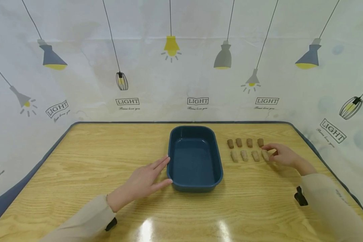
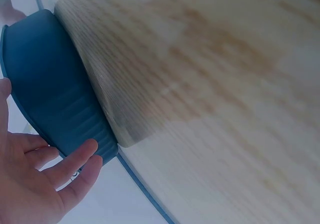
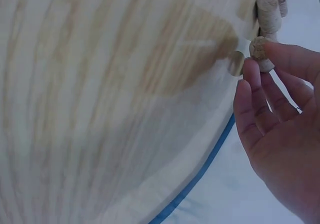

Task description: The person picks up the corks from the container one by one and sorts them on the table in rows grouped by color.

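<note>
A deep blue rectangular baking dish (image 1: 195,164) stands on the table with nothing inside it. My left hand (image 1: 140,181) rests against its left side, fingers spread and fairly straight; the left wrist view shows fingertips on the dish's outer wall (image 2: 50,78). To the right of the dish lie two rows of tapered cork stoppers, darker brown ones (image 1: 249,143) behind and paler ones (image 1: 244,155) in front. My right hand (image 1: 282,155) pinches the rightmost pale cork stopper (image 3: 261,51) between thumb and fingers, at the end of the front row.
The wooden table (image 1: 109,148) has a dark blue edge (image 1: 124,122), with a printed lamp backdrop (image 1: 157,77) rising behind and at both sides. Other cork stoppers (image 3: 270,11) stand close beyond the right fingertips. A black strap piece (image 1: 300,196) shows at the right sleeve.
</note>
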`<state>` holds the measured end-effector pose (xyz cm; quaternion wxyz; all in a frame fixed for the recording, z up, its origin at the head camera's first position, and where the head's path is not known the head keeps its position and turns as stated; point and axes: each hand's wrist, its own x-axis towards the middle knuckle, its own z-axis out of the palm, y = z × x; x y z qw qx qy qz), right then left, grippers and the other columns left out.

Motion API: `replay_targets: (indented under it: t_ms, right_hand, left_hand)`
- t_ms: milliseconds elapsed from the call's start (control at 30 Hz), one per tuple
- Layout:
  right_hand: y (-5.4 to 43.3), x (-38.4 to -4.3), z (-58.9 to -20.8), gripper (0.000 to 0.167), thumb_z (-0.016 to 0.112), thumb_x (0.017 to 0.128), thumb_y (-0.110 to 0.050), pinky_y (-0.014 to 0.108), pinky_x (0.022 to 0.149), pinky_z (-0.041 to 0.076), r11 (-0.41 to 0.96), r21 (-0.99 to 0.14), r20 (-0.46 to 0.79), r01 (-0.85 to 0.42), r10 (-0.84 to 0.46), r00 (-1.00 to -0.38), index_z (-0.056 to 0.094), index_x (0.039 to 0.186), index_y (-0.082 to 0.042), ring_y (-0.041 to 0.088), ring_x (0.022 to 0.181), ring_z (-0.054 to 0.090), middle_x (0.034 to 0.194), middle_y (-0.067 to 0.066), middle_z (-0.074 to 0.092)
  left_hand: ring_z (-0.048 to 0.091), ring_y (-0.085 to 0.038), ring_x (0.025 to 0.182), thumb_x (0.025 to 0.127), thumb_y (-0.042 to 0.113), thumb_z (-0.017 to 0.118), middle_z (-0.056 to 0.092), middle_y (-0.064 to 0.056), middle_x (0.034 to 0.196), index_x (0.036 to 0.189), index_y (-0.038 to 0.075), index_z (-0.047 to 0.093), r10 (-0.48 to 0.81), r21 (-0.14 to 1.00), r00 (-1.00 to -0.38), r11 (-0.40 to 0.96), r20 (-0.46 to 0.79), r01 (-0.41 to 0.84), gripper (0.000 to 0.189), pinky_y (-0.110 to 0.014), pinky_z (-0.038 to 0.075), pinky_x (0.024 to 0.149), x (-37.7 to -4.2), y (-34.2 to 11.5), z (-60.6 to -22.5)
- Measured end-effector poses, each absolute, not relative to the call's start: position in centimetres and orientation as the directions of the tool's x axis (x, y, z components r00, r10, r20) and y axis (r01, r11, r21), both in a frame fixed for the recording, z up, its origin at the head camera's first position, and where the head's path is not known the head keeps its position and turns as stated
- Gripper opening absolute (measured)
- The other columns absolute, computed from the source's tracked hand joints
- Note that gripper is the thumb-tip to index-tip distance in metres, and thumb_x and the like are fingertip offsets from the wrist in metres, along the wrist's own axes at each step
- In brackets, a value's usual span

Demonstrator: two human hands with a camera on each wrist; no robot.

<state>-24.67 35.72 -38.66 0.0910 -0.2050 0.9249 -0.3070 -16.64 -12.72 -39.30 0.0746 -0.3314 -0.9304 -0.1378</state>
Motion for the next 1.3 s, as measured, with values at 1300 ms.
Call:
replay_targets:
  t_ms: [1300]
  right_hand:
    - [36.0,-25.0,-39.4,0.046,0.056,0.081,0.000,0.038,0.065,0.045,0.765,-0.578,-0.042,-0.284,-0.376,-0.926,0.040,0.122,0.012,0.036,0.089,0.053,0.118,0.034,0.039]
  left_hand:
    - [0.048,-0.011,0.058,0.087,0.052,0.043,0.033,-0.007,0.138,0.138,0.008,0.032,0.596,0.213,-0.769,0.740,0.232,0.638,0.068,-0.021,0.025,0.036,-16.8,-12.8,-39.4]
